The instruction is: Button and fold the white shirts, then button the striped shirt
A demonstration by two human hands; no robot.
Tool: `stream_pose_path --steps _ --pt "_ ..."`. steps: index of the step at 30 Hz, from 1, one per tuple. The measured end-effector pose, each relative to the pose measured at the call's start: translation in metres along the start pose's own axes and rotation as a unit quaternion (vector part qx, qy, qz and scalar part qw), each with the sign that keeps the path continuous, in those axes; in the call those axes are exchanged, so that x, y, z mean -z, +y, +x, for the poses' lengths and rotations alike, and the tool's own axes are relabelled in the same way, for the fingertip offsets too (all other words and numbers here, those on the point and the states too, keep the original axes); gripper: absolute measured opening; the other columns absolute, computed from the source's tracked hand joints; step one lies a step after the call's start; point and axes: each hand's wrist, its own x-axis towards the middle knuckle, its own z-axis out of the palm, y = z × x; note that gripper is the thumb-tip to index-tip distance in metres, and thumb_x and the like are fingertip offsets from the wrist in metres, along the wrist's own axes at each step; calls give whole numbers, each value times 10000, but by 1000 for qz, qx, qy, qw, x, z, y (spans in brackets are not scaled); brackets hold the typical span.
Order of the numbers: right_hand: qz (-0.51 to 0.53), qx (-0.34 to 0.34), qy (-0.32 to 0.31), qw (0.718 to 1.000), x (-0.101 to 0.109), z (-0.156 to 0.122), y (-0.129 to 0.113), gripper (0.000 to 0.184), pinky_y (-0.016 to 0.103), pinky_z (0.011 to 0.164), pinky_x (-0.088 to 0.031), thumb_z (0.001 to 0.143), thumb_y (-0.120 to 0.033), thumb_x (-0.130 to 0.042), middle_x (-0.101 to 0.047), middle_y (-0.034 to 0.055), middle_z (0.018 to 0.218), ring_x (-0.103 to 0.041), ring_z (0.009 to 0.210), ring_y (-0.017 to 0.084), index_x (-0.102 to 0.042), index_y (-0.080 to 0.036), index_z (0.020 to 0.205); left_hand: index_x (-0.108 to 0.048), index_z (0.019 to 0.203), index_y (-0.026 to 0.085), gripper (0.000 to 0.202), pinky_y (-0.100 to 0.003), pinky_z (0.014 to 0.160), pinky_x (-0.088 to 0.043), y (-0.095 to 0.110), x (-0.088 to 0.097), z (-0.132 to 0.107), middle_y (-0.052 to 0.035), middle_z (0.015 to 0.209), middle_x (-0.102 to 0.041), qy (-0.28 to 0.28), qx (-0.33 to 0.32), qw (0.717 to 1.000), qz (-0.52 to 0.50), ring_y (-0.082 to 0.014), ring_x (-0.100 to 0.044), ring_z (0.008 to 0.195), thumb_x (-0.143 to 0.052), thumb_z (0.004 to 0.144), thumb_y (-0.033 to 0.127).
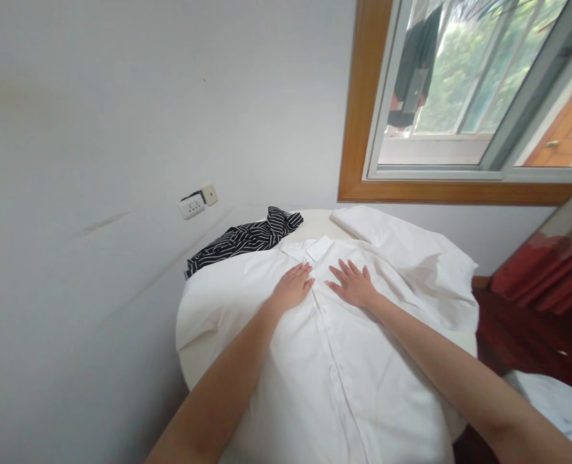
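A white button-up shirt [344, 374] lies spread front-up over a small round table [196, 361], collar toward the wall. My left hand [293, 287] rests flat on the shirt's chest just left of the button placket, fingers stretched out. My right hand [353, 283] lies flat on the chest just right of the placket, fingers spread. Neither hand holds anything. One white sleeve [411, 248] is bunched at the far right of the table.
A black-and-white striped garment [247, 240] lies crumpled at the table's back left against the white wall. A wall socket [192, 206] sits above it. A wood-framed window [460, 103] is at the upper right. Dark red wooden furniture [532, 316] stands to the right.
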Motion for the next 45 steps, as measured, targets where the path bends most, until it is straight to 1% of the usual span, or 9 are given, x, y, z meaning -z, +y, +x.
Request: stream_pose_path --steps 4,9,13,17,21,27,32,38,45 --pt "4 -1 -15 1000 0 2 9 689 641 1069 -106 872 -715 -241 -178 70 1563 -135 1426 332 -315 -351 1453 -433 1374 202 482 -378 1144 -239 -1 -4 -4 -82 1470 -406 2 22 1000 17 -210 -325 1379 -313 958 415" --pt "3 13 -43 999 5 2 12 721 646 1069 -99 878 -712 -190 -127 83 1572 -81 1435 330 -252 -321 1480 -273 1460 134 629 -383 1134 -251 -3 -5 -2 -148 1497 -339 32 32 999 18 -235 -308 1386 -375 930 457" --pt "-23 23 -83 996 22 7 3 726 664 1066 -62 882 -683 -260 -154 117 1563 -64 1434 337 -291 -263 1474 -413 1391 224 487 -429 1139 -223 -1 -6 -1 -81 1480 -389 14 22 999 26 -240 -305 1387 -342 948 412" --pt "-7 111 -10 994 30 26 -17 509 537 1126 -135 925 -402 -417 -308 87 1519 -193 1419 261 -419 -242 1408 -443 1369 235 477 -440 1141 -210 1 -6 -1 -79 1476 -395 10 29 999 26 -241 -304 1388 -362 941 430" --pt "40 159 5 986 16 45 -35 422 345 1098 -296 908 -173 -411 -489 84 1404 -398 1322 174 -530 -190 1313 -403 1384 112 638 -394 1132 -233 -4 -6 -1 -165 1450 -413 18 61 997 33 -258 -344 1365 -421 896 523" --pt "63 139 29 988 -6 48 -38 433 393 1114 -254 970 -279 -327 -408 27 1470 -319 1372 168 -444 -252 1386 -498 1314 164 426 -364 1118 -264 -15 -4 0 -96 1412 -483 33 67 997 35 -220 -402 1323 -360 936 303" --pt "69 143 45 986 -5 46 -37 446 382 1095 -265 978 -330 -312 -444 43 1445 -353 1347 176 -412 -242 1403 -500 1317 179 433 -410 1057 -332 -11 -1 5 -105 1348 -540 62 91 993 37 -256 -447 1250 -406 902 259" --pt "37 74 56 995 16 69 -49 340 327 905 -408 941 -307 -386 -639 108 1139 -551 1085 226 -662 -196 1104 -524 1301 201 422 -422 1067 -321 -12 -4 9 -85 1376 -517 41 101 992 65 -270 -415 1271 -397 909 287" --pt "32 5 47 998 16 98 -69 289 257 853 -421 896 -254 -468 -637 139 1053 -575 1005 211 -700 -120 1002 -409 1399 165 490 -415 1140 -235 -17 -5 8 -81 1466 -412 -24 102 991 88 -228 -315 1380 -284 952 322"
